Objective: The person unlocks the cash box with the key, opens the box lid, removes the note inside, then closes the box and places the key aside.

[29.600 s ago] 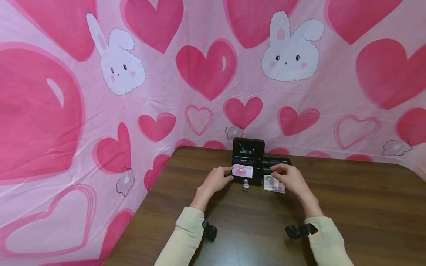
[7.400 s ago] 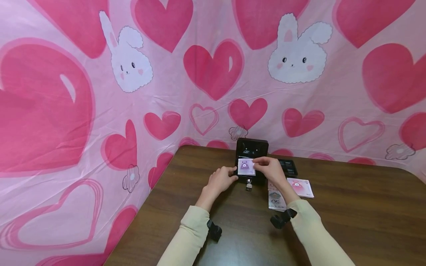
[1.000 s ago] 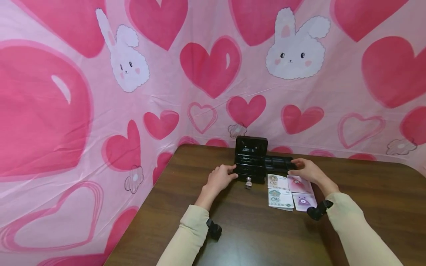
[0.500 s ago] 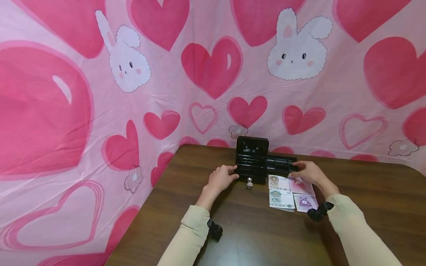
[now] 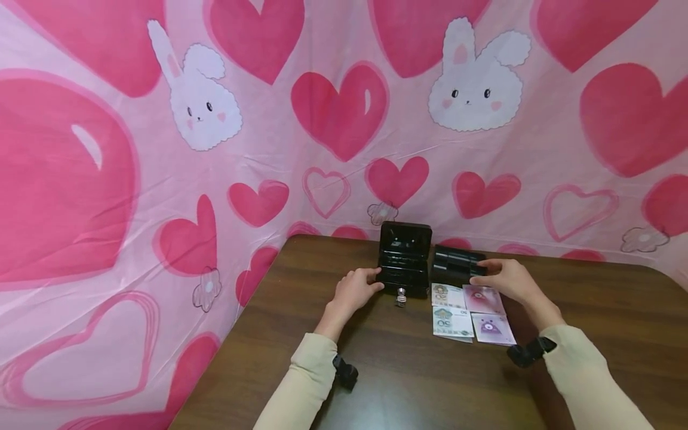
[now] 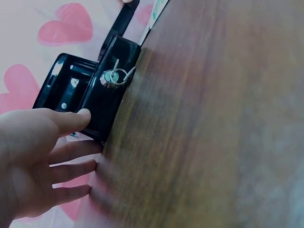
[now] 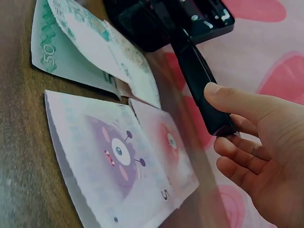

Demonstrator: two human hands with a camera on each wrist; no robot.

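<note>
My left hand point(image 5: 352, 292) touches the left side of an open black cash box point(image 5: 405, 239), its lid standing up at the back. In the left wrist view the thumb lies against the box's front corner, with the other fingers fairly straight beside it. A key on a ring point(image 6: 114, 77) sits in the front lock. My right hand point(image 5: 510, 279) pinches the right end of a black compartmented coin tray point(image 5: 457, 263), thumb on one face and fingers on the other, as the right wrist view shows. The tray is tilted, right of the box.
In front of the tray lie folded play banknotes in four-square order: a 20 note point(image 5: 447, 295), a green 50 note point(image 5: 452, 322), a pink monster note point(image 5: 484, 298) and a purple monster note point(image 5: 491, 328). A heart-patterned cloth point(image 5: 338, 113) hangs behind the wooden table point(image 5: 408, 382).
Over the last second the right hand has tipped the tray up and shifted it slightly right, away from the box. Earlier, notes were in the box; now they lie at its right.
</note>
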